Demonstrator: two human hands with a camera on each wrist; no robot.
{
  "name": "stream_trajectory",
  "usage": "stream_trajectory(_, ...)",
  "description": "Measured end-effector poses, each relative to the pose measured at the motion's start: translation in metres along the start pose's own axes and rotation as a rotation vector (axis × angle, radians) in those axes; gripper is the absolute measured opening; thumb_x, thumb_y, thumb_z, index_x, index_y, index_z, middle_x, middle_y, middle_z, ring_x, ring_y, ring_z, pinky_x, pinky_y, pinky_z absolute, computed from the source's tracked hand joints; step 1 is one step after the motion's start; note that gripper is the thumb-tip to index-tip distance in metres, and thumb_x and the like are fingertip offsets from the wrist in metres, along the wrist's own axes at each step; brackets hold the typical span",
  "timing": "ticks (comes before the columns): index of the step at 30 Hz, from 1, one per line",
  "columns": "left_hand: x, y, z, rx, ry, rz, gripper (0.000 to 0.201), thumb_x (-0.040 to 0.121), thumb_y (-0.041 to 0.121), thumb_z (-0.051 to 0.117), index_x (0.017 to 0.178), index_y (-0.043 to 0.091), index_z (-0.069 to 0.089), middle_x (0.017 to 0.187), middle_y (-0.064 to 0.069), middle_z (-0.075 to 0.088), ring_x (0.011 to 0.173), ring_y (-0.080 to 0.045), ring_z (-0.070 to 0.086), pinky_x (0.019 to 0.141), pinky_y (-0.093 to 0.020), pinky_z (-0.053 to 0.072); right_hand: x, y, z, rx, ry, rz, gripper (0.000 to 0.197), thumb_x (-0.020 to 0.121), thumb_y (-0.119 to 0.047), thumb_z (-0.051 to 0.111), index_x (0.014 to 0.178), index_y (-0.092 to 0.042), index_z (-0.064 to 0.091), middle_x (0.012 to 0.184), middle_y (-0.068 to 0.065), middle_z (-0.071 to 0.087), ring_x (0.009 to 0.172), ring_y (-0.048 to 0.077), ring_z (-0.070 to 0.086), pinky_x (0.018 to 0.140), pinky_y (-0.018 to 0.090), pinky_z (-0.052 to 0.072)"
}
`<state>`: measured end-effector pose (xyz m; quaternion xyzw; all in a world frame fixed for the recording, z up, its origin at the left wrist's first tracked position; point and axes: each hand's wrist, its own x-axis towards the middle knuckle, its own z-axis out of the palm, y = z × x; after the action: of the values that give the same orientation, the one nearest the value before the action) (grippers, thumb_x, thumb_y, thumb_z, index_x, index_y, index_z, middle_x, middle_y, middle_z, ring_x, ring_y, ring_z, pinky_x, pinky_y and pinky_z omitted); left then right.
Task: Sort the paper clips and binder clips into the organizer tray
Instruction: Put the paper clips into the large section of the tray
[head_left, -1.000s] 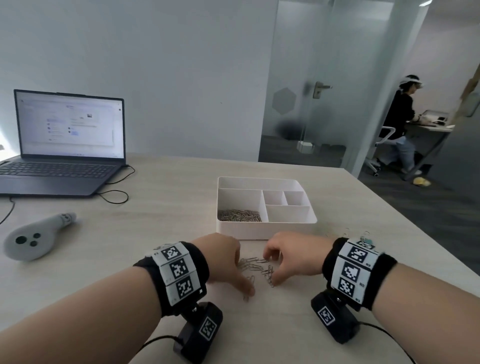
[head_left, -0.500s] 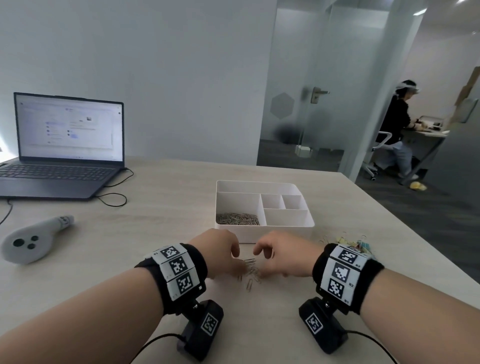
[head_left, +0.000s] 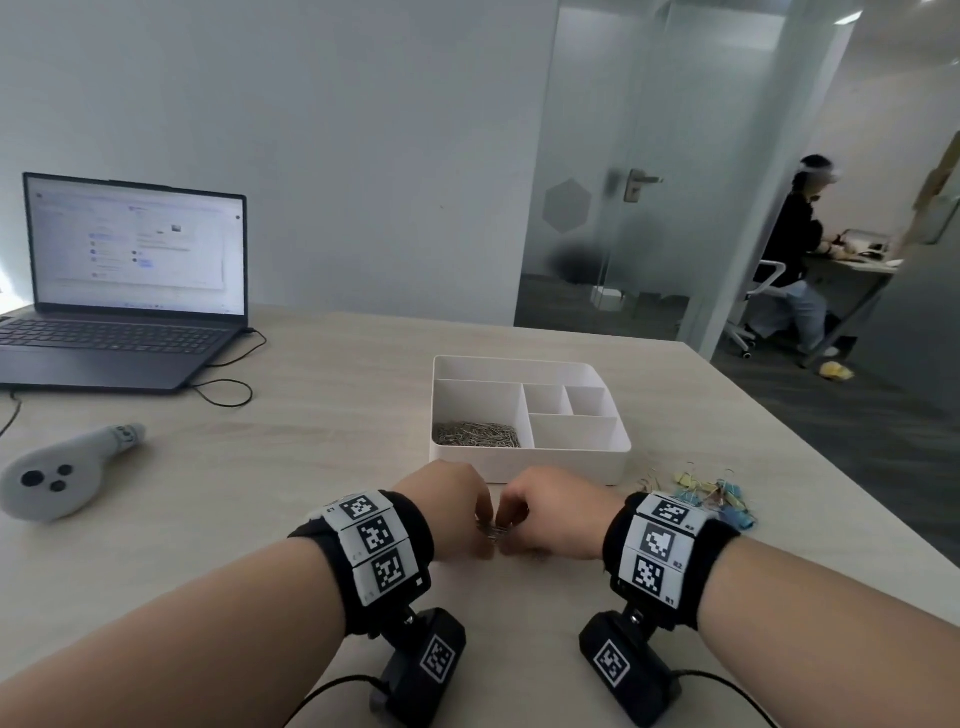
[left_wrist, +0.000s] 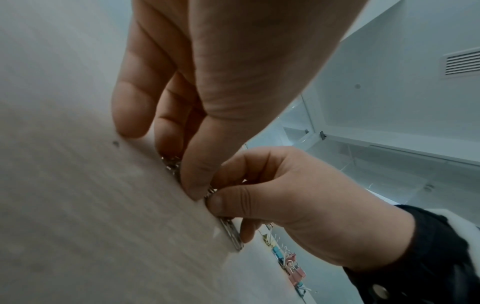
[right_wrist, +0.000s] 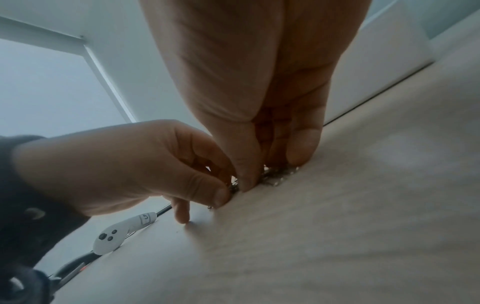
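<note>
A white organizer tray (head_left: 530, 462) stands mid-table, with a heap of silver paper clips (head_left: 475, 435) in its large left compartment. Just in front of it, my left hand (head_left: 480, 519) and right hand (head_left: 511, 519) meet fingertip to fingertip over a bunch of loose paper clips (head_left: 496, 531) on the table. In the left wrist view the left thumb and fingers pinch the clips (left_wrist: 171, 164). In the right wrist view the right thumb and fingers pinch the clips (right_wrist: 278, 176) too. Coloured binder clips (head_left: 711, 499) lie in a pile to the right of the right wrist.
An open laptop (head_left: 124, 291) with its cable sits at the back left. A grey controller (head_left: 57, 478) lies on the left of the wooden table (head_left: 311, 457). The table's right edge runs close to the binder clips. A person sits at a far desk behind glass.
Both hands have drawn together, sweeping the scattered paper clips into one tight bunch that the fingertips now pinch. The clips no longer lie spread out between the hands.
</note>
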<state>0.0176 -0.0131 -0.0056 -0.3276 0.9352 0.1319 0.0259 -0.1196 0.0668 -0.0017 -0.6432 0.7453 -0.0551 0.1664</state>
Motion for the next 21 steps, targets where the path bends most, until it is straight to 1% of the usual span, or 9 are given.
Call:
stream_trajectory(2,0.002,0.0,-0.002,0.008,-0.011,0.014,0.027,0.08,0.036,0.074,0.104,0.024,0.078,0.094,0.0,0.075,0.047,-0.001,0.047,0.062,-0.02,0.044,0.001,-0.001,-0.001,-0.02,0.014,-0.008,0.024,0.084,-0.026,0.077,0.105,-0.015,0.076,0.094,-0.001,0.071,0.079,0.014,0.06,0.06,0.022,0.04)
stream_trajectory(4,0.003,0.003,-0.006,0.038,-0.034,0.028,0.024,0.082,0.033,0.072,0.103,0.022,0.078,0.091,-0.001,0.076,0.053,-0.01,0.053,0.064,-0.021,0.046,0.003,-0.003,-0.001,-0.029,0.018,-0.009,0.018,0.085,-0.024,0.074,0.1,-0.014,0.077,0.09,0.002,0.071,0.077,0.015,0.058,0.06,0.023,0.038)
stream_trajectory(6,0.005,0.005,-0.008,0.078,-0.049,0.038,0.02,0.083,0.032,0.07,0.096,0.02,0.079,0.074,0.001,0.071,0.061,-0.016,0.057,0.064,-0.021,0.046,0.004,-0.004,-0.001,-0.041,0.007,-0.004,0.012,0.085,-0.022,0.072,0.094,-0.014,0.076,0.082,0.001,0.066,0.076,0.018,0.058,0.06,0.023,0.038)
stream_trajectory(8,0.008,0.006,-0.008,0.107,-0.049,0.027,0.015,0.081,0.029,0.067,0.079,0.017,0.076,0.054,0.006,0.056,0.057,-0.017,0.054,0.059,-0.021,0.043,0.006,-0.004,-0.001,-0.028,-0.003,0.009,0.005,0.083,-0.017,0.069,0.084,-0.014,0.073,0.078,0.004,0.064,0.073,0.02,0.058,0.061,0.025,0.041)
stream_trajectory(10,0.011,0.005,-0.006,0.115,-0.049,-0.001,0.023,0.078,0.027,0.064,0.059,0.015,0.062,0.049,0.005,0.051,0.048,-0.013,0.049,0.054,-0.021,0.041,0.008,-0.002,0.002,0.02,-0.021,0.022,0.004,0.077,-0.011,0.067,0.078,-0.008,0.068,0.074,0.01,0.065,0.066,0.021,0.057,0.06,0.027,0.043)
stream_trajectory(12,0.013,0.005,-0.006,0.092,-0.061,-0.013,0.027,0.075,0.023,0.063,0.051,0.016,0.053,0.048,0.004,0.052,0.044,-0.009,0.048,0.05,-0.02,0.041,0.011,0.0,0.005,0.059,-0.035,0.033,0.008,0.073,-0.01,0.066,0.077,-0.004,0.068,0.068,0.01,0.063,0.061,0.022,0.056,0.057,0.028,0.043)
stream_trajectory(15,0.012,0.005,-0.009,0.04,-0.081,-0.001,0.022,0.073,0.019,0.062,0.054,0.015,0.054,0.047,0.004,0.053,0.044,-0.012,0.05,0.045,-0.018,0.041,0.014,0.003,0.006,0.089,-0.033,0.034,0.01,0.072,-0.012,0.065,0.077,-0.002,0.065,0.066,0.008,0.059,0.058,0.02,0.05,0.055,0.028,0.039)
stream_trajectory(17,0.012,0.001,-0.009,-0.02,-0.082,0.016,0.01,0.074,0.018,0.063,0.065,0.016,0.063,0.051,0.004,0.057,0.049,-0.016,0.057,0.048,-0.019,0.045,0.014,0.005,0.006,0.126,-0.03,0.025,0.008,0.073,-0.01,0.065,0.075,-0.003,0.064,0.066,0.006,0.056,0.059,0.019,0.048,0.055,0.028,0.038)
stream_trajectory(21,0.011,-0.008,-0.009,-0.183,-0.052,0.056,0.009,0.074,0.015,0.067,0.078,0.021,0.072,0.076,-0.005,0.074,0.049,-0.021,0.063,0.047,-0.024,0.052,0.01,0.01,0.003,0.234,0.006,-0.006,0.003,0.075,-0.014,0.067,0.073,-0.015,0.065,0.07,-0.001,0.062,0.062,0.013,0.054,0.058,0.027,0.043)
